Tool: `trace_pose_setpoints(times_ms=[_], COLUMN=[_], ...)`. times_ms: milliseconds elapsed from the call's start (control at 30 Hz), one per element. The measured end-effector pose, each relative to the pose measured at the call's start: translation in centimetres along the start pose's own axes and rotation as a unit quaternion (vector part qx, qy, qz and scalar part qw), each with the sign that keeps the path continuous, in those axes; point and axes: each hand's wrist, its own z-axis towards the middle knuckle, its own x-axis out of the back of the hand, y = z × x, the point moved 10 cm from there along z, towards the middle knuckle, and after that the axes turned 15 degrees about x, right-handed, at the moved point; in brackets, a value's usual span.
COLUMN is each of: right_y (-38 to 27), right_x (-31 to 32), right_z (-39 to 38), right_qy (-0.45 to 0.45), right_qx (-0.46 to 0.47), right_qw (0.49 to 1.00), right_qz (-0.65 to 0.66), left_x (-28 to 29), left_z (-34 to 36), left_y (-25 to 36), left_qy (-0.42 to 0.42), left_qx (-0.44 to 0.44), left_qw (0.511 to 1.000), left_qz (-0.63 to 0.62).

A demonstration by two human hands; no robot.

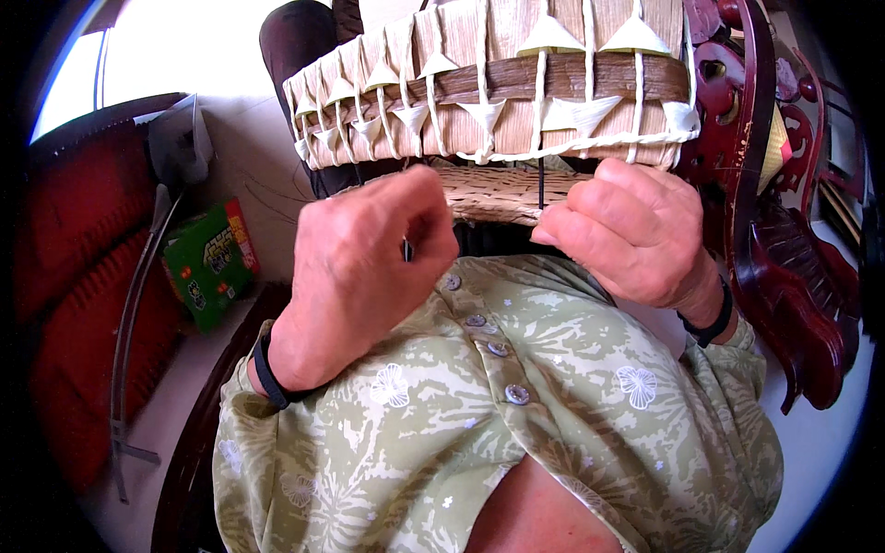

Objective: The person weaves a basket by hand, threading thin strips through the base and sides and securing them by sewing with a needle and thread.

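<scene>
A basket-like piece (590,78) of pale flat strips lies across the top of the view, with a brown band, white cords and cream triangular folds. Its lower edge carries a twisted white cord (572,147). My left hand (369,267) is closed just below it, and a small dark, shiny bit shows in the curl of the fingers. Fingers bent together, my right hand (636,230) is at the woven rim (498,194), beside a thin black strand or rod (542,184) that runs down from the piece. What it holds is hidden.
Dark red carved wooden furniture (756,184) stands at the right. On the left are a red surface (83,304), a green printed package (210,263) and a grey-headed tool-like object with a long thin shaft (143,286).
</scene>
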Motion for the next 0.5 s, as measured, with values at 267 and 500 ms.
trace_pose_setpoints(times_ms=[267,500], right_y=[0.3,-0.2], right_x=[0.6,0.6], right_z=[-0.1,-0.7], right_qy=[0.015,0.000], right_qx=[0.009,-0.017], right_qw=[1.000,1.000], right_qz=[0.019,0.002], left_x=[-0.2,-0.6], left_z=[0.7,-0.7], left_y=[2.7,2.3], left_qy=[0.126,0.156], left_qx=[-0.103,-0.137], left_qw=[0.986,0.978], left_qz=[0.039,-0.028])
